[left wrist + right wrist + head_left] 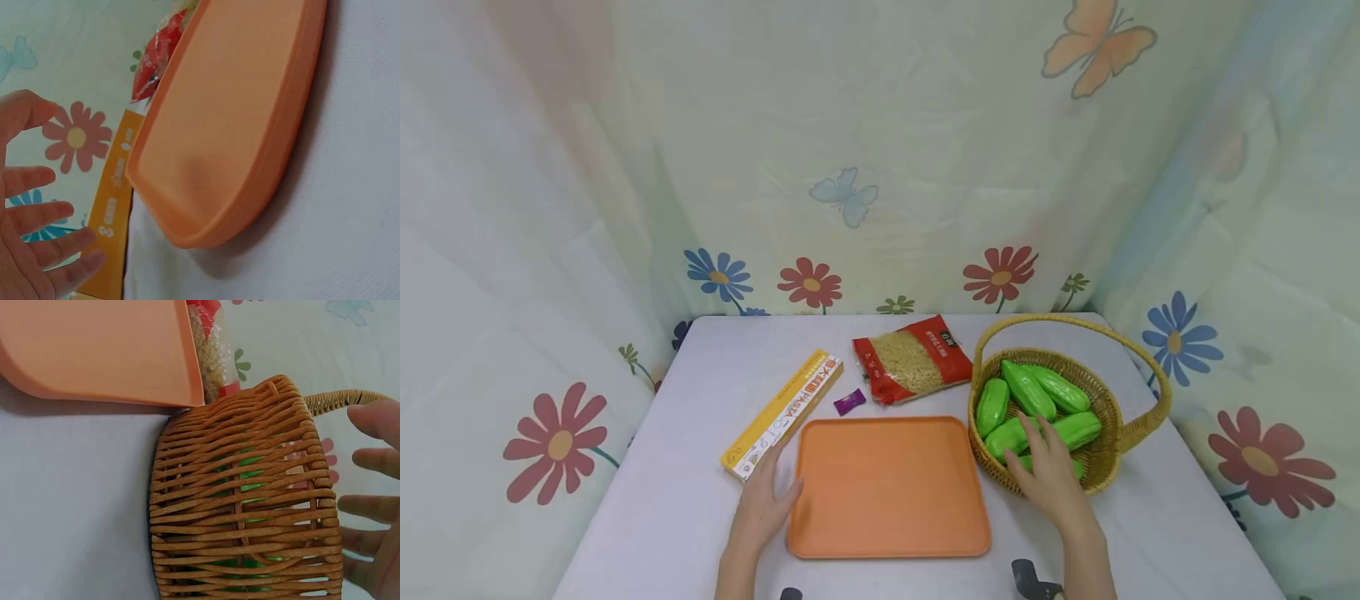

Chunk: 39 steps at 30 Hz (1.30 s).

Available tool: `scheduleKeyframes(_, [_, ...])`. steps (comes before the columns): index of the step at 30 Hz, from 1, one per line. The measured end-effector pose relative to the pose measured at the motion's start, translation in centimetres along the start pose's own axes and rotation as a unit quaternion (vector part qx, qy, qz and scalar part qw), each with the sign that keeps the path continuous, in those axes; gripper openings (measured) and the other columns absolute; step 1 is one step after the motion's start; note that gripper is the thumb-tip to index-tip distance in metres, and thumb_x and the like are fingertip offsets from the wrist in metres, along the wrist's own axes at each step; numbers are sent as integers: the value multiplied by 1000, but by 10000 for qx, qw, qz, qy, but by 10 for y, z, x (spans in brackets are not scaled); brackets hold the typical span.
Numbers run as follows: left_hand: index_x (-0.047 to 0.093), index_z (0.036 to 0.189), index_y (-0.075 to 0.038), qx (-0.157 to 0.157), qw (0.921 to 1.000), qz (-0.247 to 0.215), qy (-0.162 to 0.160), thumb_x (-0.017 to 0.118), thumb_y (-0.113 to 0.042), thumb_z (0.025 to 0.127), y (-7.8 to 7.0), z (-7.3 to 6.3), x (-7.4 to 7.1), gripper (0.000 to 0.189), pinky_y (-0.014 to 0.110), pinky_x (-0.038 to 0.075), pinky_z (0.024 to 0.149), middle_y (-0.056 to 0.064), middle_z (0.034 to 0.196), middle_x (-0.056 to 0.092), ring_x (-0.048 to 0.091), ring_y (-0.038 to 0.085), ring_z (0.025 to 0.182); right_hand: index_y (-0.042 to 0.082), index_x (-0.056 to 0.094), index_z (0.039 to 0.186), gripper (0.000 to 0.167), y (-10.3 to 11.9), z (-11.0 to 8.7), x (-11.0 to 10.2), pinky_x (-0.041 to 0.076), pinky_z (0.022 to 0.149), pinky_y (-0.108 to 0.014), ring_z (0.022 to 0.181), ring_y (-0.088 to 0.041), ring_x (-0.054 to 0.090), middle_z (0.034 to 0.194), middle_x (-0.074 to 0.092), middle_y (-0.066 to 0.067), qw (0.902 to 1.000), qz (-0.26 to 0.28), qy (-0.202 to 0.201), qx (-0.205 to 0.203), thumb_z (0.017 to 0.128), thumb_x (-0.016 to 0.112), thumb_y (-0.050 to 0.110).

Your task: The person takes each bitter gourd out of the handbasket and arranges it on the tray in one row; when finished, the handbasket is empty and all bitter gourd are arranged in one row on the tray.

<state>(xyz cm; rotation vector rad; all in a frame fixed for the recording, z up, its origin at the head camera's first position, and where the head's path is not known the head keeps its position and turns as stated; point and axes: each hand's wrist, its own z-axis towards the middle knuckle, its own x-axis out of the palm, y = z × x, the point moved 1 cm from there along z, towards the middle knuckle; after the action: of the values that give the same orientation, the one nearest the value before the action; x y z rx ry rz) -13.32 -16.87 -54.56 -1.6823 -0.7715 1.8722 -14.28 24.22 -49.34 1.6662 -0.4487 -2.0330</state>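
Left hand [762, 507], fingers apart: nine o'clock of one tray [891, 492] | right hand [1051, 475], fingers apart, above one basket [1102, 463]: tray's two o'clock | at least five green gourds [1027, 390] inside | one pasta box [782, 415]: ten o'clock

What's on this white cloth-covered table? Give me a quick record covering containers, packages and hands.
Tray: rectangular orange tray, front and centre
Basket: round brown wicker basket with arched handle, right of the tray
Basket contents: several elongated, glossy green vegetables
Box: long yellow-and-white pasta box, left of the tray, angled
Bag: red-and-clear plastic bag of pale pieces, behind the tray
Packet: small purple wrapped packet, between box and bag
Left hand: by the tray's left edge, holding nothing
Right hand: over the vegetables, contact unclear
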Motion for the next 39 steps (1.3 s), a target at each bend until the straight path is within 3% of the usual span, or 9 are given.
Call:
scheduleKeyframes(3, [39, 138, -6, 25, 9988, -492, -11, 64, -28, 85, 5, 3, 6, 62, 50, 32, 99, 18, 139, 39, 34, 37, 127, 1, 26, 142, 62, 1, 4, -1, 23, 89, -70, 120, -55, 26, 139, 24, -34, 9999, -81, 99, 102, 93, 51, 30])
scheduleKeyframes(8, [43, 132, -2, -97, 9935, -1131, 59, 64, -21, 86, 16, 8, 22, 54, 43, 45, 88, 21, 135, 40, 39, 38, 123, 2, 27, 143, 61, 1, 9, -1, 27, 89, -68, 119, -53, 30, 137, 29, -32, 9995, -114, 180, 212, 93, 50, 29])
scheduleKeyframes(14, [46, 130, -4, -458, 9890, -1403, 10, 61, -16, 86, 17, 10, 31, 47, 39, 46, 86, 15, 125, 50, 51, 28, 110, 2, 29, 141, 57, -1, 18, 6, 31, 88, -66, 119, -49, 34, 136, 33, -28, 9993, -24, 280, 247, 93, 50, 26])
scheduleKeyframes(17, [48, 128, -2, -445, 9872, -1531, -100, 61, -12, 85, 18, 9, 34, 46, 39, 45, 86, 14, 121, 54, 53, 25, 105, 0, 31, 140, 55, 0, 24, 9, 31, 89, -64, 119, -50, 34, 134, 34, -29, 9987, 50, 400, 314, 93, 50, 23])
scheduleKeyframes(24, [53, 122, 3, 156, 9886, -1407, -513, 62, -3, 82, 26, 3, 43, 42, 35, 47, 83, 16, 123, 53, 55, 24, 101, -6, 33, 136, 53, -4, 47, 11, 31, 91, -63, 118, -51, 34, 131, 34, -34, 9977, 230, 552, 330, 92, 50, 19])
scheduleKeyframes(29, [55, 117, 8, 675, 9875, -1172, -804, 61, 3, 79, 23, -2, 47, 39, 43, 45, 85, 19, 125, 52, 52, 31, 108, -11, 33, 134, 53, -4, 66, 7, 30, 91, -63, 117, -54, 33, 128, 34, -39, 9970, 257, 710, 190, 91, 49, 17])
scheduleKeyframes(33, [55, 118, 7, 576, 9889, -1173, -711, 60, 4, 80, 20, -6, 47, 39, 45, 43, 88, 18, 126, 51, 50, 31, 112, -12, 33, 134, 54, -4, 78, 7, 28, 94, -62, 119, -54, 30, 129, 35, -39, 9951, 171, 953, 205, 92, 47, 19])
scheduleKeyframes(39, [49, 126, 1, 5, 9927, -1125, -439, 58, 2, 82, 23, -6, 48, 45, 39, 45, 86, 15, 129, 49, 53, 23, 104, -13, 32, 133, 54, -2, 89, 7, 29, 94, -61, 118, -54, 32, 128, 37, -38, 9922, 137, 1192, 328, 93, 44, 22])
